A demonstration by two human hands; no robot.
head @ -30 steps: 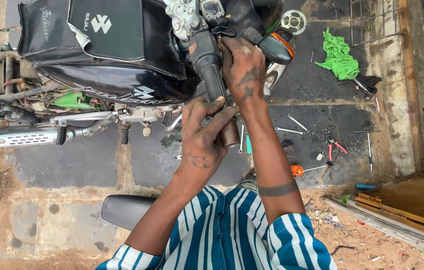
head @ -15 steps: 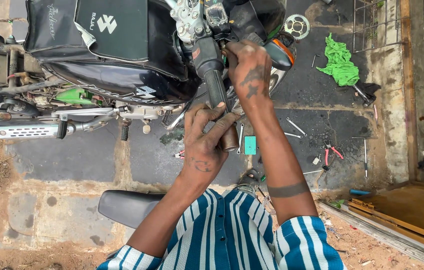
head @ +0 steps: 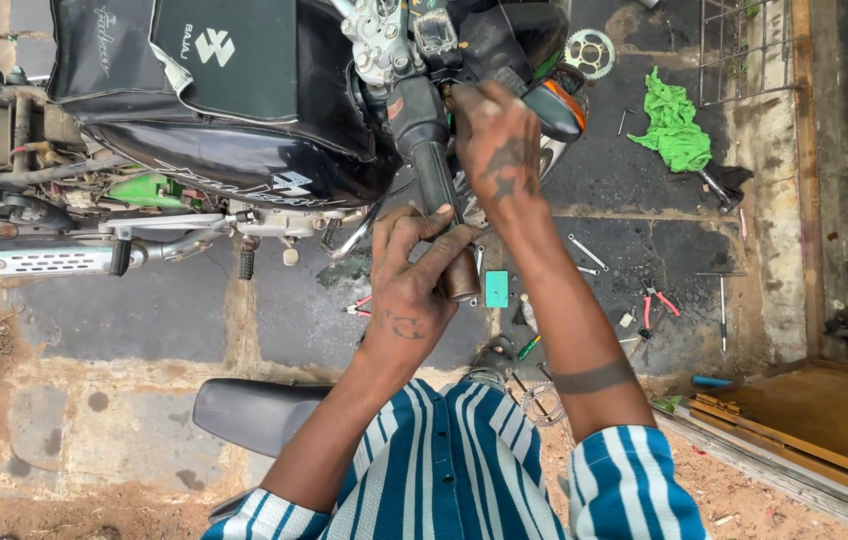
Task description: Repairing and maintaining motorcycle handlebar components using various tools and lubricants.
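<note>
My left hand [head: 406, 285] is wrapped around the lower end of the handlebar grip [head: 436, 185], fingers curled over the brown bar-end weight [head: 463, 275] so that it is pinched between my fingertips and palm. My right hand [head: 496, 145] sits higher up, fingers closed and pressed against the bar just beside the switch housing [head: 406, 100]; what exactly the fingertips pinch there I cannot tell, since the back of my hand covers them.

The grip is a long black rubber sleeve with a fine ribbed texture, dusty and worn. Its long axis runs from the switch housing at the top down toward me, leaning slightly to the right, so the free end with the weight points at my chest. The weight itself is a short, dull brown cylinder, mostly hidden under my fingers.

The grip belongs to a black motorcycle [head: 244, 110] that lies across the top of the view, its tank under a black cover and its chrome exhaust [head: 34, 258] reaching out to the left. An orange-lensed indicator [head: 556, 105] sits just right of my right hand.

On the dark paving floor [head: 144, 310] below lie scattered tools: a small teal card [head: 496, 288] just beside my left hand, a spanner [head: 587, 252], red-handled pliers [head: 656, 300], a green rag [head: 674, 130] and a sprocket [head: 589, 48] farther off. A detached black seat [head: 244, 412] lies near my left elbow.
</note>
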